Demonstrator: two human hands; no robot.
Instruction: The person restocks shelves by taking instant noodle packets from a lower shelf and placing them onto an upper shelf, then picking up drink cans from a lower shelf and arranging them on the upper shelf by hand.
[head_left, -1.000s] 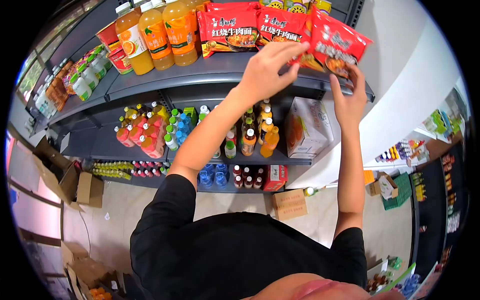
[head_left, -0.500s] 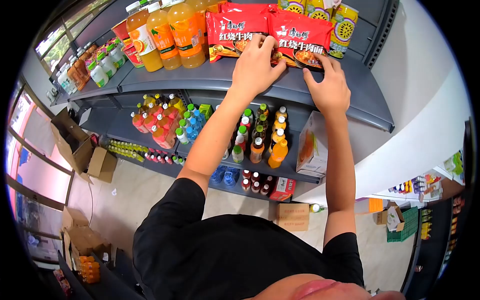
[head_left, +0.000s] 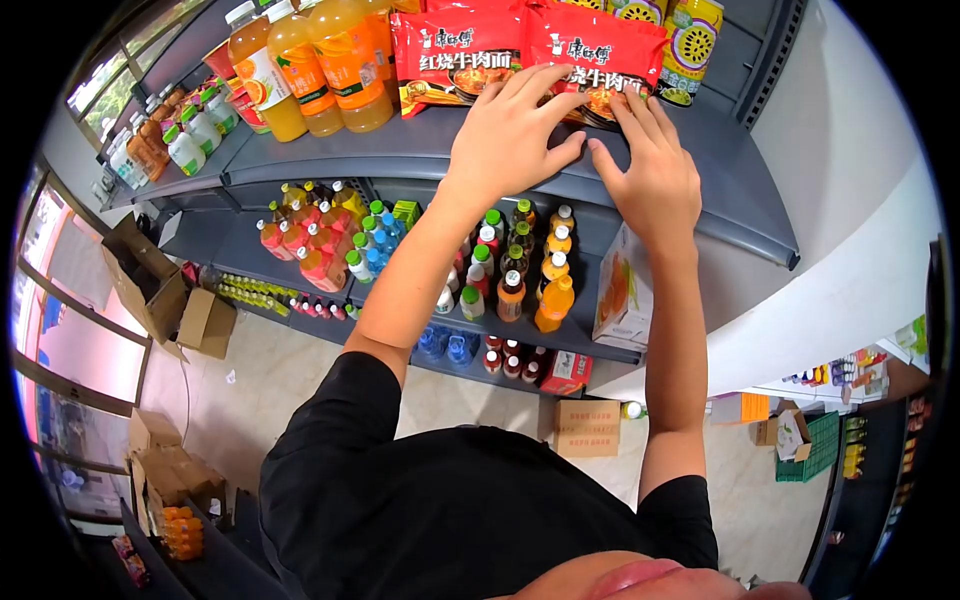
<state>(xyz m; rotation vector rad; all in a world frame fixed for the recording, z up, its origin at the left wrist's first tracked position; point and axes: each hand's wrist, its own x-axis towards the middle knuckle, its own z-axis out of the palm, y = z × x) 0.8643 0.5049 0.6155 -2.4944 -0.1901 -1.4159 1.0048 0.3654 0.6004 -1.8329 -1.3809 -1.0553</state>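
Observation:
Two red noodle packets stand side by side at the front of the top shelf (head_left: 440, 150). My left hand (head_left: 515, 135) is open, its spread fingers over the lower part of the right packet (head_left: 625, 50) and near the edge of the left packet (head_left: 455, 50). My right hand (head_left: 650, 175) is open too, with its fingertips against the lower front of the right packet. Neither hand is closed around anything. More red packets show behind these two. Orange drink bottles (head_left: 345, 65) stand left of them, and yellow patterned packages (head_left: 690, 45) stand behind on the right.
Lower shelves hold rows of small bottles (head_left: 510, 295) and a white carton (head_left: 622, 295). A cardboard box (head_left: 588, 428) lies on the floor, with opened boxes (head_left: 207, 322) at the left. A white curved column (head_left: 840, 240) borders the shelf on the right.
The tilted packet held at the right a second ago now stands upright in the front row. Both hands have moved to its lower front, and the fingers of my left hand have spread.

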